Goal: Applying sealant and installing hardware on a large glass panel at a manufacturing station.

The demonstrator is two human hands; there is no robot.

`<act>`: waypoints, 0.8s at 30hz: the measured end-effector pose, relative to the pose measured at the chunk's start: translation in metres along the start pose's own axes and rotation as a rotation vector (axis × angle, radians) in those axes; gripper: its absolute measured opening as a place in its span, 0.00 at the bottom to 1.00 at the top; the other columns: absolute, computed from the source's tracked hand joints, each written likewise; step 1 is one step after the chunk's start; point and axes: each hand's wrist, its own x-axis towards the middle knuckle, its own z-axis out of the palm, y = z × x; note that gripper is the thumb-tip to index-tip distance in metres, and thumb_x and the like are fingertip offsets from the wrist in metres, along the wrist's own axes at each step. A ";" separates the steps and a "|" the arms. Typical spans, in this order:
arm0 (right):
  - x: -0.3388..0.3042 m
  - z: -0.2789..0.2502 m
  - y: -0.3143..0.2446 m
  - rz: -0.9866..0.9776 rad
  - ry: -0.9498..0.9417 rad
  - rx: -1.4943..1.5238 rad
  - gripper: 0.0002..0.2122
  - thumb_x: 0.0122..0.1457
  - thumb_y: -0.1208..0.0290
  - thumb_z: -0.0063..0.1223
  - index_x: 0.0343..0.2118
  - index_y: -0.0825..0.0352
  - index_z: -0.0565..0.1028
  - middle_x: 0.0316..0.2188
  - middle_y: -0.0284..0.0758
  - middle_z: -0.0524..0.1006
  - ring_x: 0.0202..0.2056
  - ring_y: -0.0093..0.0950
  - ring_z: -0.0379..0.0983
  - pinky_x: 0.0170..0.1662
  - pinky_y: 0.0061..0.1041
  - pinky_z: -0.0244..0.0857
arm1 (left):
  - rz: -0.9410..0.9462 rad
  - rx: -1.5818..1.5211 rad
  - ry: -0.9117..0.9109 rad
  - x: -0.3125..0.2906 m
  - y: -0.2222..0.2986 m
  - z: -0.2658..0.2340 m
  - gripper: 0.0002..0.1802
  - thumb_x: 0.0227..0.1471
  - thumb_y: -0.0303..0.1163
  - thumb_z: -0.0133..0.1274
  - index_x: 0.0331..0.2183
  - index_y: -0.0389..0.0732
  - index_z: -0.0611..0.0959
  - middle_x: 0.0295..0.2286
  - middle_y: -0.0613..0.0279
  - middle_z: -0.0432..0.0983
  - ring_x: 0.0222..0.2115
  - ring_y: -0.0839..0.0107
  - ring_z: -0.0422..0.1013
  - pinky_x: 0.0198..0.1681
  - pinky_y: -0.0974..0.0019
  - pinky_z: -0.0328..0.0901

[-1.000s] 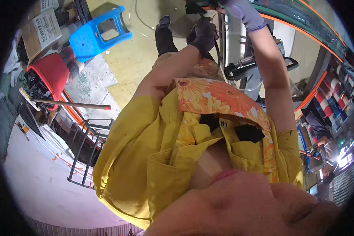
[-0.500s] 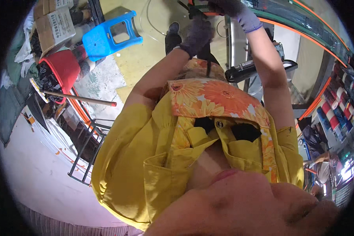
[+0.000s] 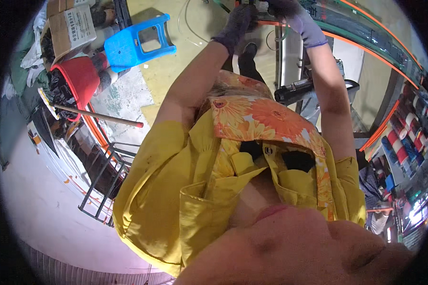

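Both my hands wear purple-grey knit gloves with darker palms and reach to the far edge of the view. My left hand (image 3: 238, 23) has its fingers curled beside the corner of an orange- and green-edged frame (image 3: 270, 22). Just to its right, my right hand (image 3: 292, 15) is bent over the same edge, its fingers closed and partly cut off by the top of the picture. What either hand grips is too dark to make out. A thin, pale looped cord or wire (image 3: 271, 41) hangs below the frame edge between my forearms.
A black cylindrical tool or machine part (image 3: 295, 90) sits by my right forearm. On the left stand a blue plastic stool (image 3: 123, 50), a red bin (image 3: 81, 78) with black bagging, a cardboard box (image 3: 71, 31), a wooden-handled tool (image 3: 104, 118) and a dark metal rack (image 3: 100, 190).
My left hand has moved farther away, toward the frame corner. My right hand has shifted slightly right. The dark shoe on the floor now shows farther right.
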 end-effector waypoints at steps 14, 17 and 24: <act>0.042 -0.033 -0.081 0.076 0.152 0.333 0.15 0.54 0.69 0.45 0.45 0.68 0.70 0.31 0.38 0.73 0.29 0.29 0.69 0.32 0.25 0.64 | 0.728 0.285 0.074 -0.033 -0.008 -0.013 0.10 0.51 0.35 0.45 0.31 0.41 0.76 0.24 0.58 0.74 0.26 0.68 0.70 0.33 0.64 0.64; 0.043 -0.003 -0.086 0.533 -0.029 0.914 0.15 0.55 0.67 0.47 0.45 0.67 0.71 0.23 0.28 0.69 0.21 0.17 0.63 0.23 0.17 0.58 | 0.429 0.666 -0.001 -0.081 -0.045 -0.047 0.11 0.43 0.28 0.50 0.34 0.41 0.77 0.30 0.52 0.73 0.33 0.64 0.69 0.40 0.65 0.62; 0.060 0.099 -0.144 0.619 -0.180 1.228 0.14 0.58 0.64 0.43 0.42 0.67 0.73 0.22 0.25 0.70 0.21 0.13 0.64 0.23 0.14 0.59 | 0.123 0.508 0.123 -0.113 -0.022 -0.178 0.14 0.47 0.33 0.48 0.37 0.39 0.77 0.27 0.63 0.73 0.26 0.74 0.67 0.32 0.68 0.63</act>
